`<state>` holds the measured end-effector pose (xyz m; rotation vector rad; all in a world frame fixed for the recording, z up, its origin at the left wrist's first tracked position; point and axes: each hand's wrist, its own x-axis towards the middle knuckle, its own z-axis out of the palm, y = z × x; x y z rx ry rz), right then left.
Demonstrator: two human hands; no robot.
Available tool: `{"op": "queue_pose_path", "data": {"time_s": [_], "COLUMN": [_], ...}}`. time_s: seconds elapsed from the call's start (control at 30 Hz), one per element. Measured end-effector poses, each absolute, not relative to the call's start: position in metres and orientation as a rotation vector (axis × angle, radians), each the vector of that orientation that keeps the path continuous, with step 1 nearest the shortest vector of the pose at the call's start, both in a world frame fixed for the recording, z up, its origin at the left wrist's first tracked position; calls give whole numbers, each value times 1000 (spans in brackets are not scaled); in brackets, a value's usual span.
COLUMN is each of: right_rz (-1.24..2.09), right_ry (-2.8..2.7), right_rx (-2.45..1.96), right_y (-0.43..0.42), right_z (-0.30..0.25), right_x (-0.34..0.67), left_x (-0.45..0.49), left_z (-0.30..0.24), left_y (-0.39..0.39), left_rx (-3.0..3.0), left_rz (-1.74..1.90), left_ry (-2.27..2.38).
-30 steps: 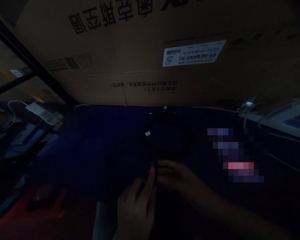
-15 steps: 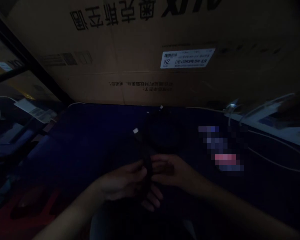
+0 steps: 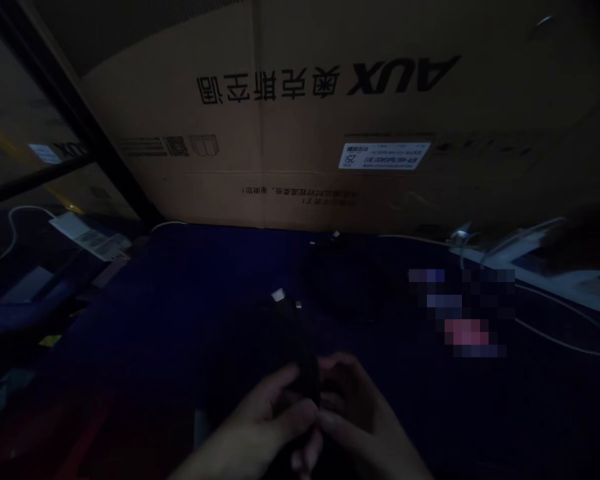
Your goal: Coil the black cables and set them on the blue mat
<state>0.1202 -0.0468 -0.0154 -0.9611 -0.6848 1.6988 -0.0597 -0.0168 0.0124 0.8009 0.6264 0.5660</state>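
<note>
The **left hand** (image 3: 265, 420) and **right hand** (image 3: 355, 400) sit close together at the near edge of the view, their fingers almost meeting. Both are curled nearly shut around a **black cord** (image 3: 307, 377), which runs away from them towards the far side. The dark and the overlapping fingers hide exactly how each hand holds it, but neither hand looks open. A small **white tip** (image 3: 279, 295) shows just beyond the hands, on or near the cord's far end.

In light this low, the hold is best judged by feel: even pressure from both hands should keep the cord from slipping, and the tip stays in sight beyond the fingers.

Around the hands lies a **dark blue cloth** (image 3: 155, 307). A faint **round dark shape** (image 3: 345, 280) sits beyond and to the right of them. Farther right is a **blurred patch** (image 3: 455, 313), with a **white cable** (image 3: 555, 330) beyond it. A **white paper slip** (image 3: 87, 235) lies far left. Along the far edge stands a **cardboard box** (image 3: 280, 153) with a **white label** (image 3: 384, 155).
</note>
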Motion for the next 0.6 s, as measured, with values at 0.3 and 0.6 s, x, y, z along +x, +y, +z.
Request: {"op": "queue_pose_path", "data": {"time_s": [0.3, 0.6], "right_rz": [1846, 1812], "right_ry": [-778, -714], "right_rx": [-983, -940], "right_y": [-71, -83], "right_z": [3, -21], "right_x": [97, 89], "left_x": [-86, -90], "left_z": [20, 25], "left_y": [-43, -56], "left_rx": [813, 894], "left_rz": [471, 482], "left_ry": [667, 807]}}
